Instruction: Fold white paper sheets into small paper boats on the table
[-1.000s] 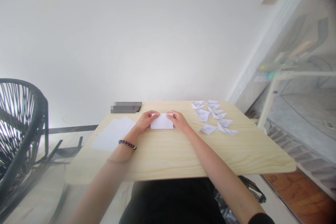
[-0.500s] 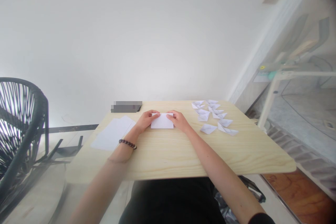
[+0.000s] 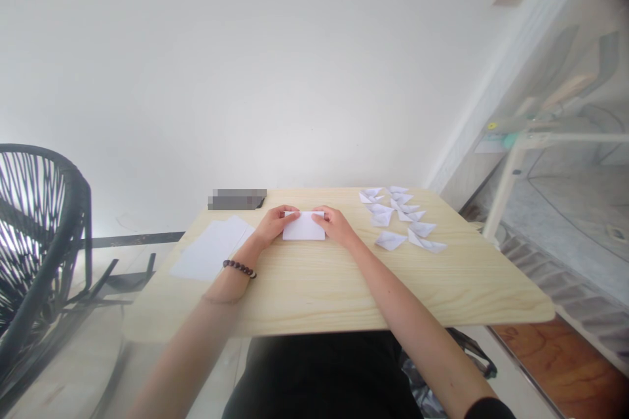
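A small white rectangle of folded paper [image 3: 304,229] is held between both hands over the middle of the table. My left hand [image 3: 273,222] grips its upper left corner, thumb on the front face and fingers behind. On the upper right corner, my right hand [image 3: 334,221] pinches the paper the same way. The fingertips behind the sheet are hidden. Several folded white paper boats [image 3: 390,241] stand in a cluster to the right of my right hand. Loose white sheets [image 3: 209,250] lie left of my left hand, partly behind the wrist with a dark bead bracelet.
The pale wooden table [image 3: 314,294] has its far edge against a white wall. A dark, pixelated object [image 3: 233,200] sits at its back left. A black woven chair [image 3: 59,222] stands at left, and a white metal frame [image 3: 511,177] at right.
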Demonstrator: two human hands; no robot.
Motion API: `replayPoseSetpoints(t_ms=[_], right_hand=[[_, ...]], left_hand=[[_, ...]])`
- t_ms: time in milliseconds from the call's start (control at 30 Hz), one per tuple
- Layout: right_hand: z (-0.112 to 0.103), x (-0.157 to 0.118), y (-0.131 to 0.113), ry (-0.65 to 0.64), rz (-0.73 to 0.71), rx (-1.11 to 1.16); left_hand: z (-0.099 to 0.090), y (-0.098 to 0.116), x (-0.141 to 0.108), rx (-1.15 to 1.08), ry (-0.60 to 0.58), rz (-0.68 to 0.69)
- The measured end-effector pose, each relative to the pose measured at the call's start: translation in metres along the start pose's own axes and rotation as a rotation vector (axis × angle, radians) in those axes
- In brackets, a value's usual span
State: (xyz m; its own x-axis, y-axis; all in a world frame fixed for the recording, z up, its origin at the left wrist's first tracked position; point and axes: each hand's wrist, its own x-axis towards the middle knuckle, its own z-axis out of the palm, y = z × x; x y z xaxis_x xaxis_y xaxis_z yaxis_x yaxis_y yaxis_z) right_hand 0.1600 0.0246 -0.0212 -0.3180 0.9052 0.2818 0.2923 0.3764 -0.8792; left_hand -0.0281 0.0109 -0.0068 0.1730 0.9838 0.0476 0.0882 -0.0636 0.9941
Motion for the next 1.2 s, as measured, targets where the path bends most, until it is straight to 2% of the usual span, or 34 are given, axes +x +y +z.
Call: replayPoseSetpoints(t_ms=[600, 1200], right_hand=[[0.0000, -0.0013, 0.0001, -0.032, 0.008, 0.021], [0.0002, -0.0012, -0.0009, -0.019, 0.021, 0.017]], left_hand=[[-0.0016, -0.0018, 0.0006, 0.007, -0.020, 0.005], [0.0015, 0.0052, -0.0027, -0.015, -0.008, -0.019]])
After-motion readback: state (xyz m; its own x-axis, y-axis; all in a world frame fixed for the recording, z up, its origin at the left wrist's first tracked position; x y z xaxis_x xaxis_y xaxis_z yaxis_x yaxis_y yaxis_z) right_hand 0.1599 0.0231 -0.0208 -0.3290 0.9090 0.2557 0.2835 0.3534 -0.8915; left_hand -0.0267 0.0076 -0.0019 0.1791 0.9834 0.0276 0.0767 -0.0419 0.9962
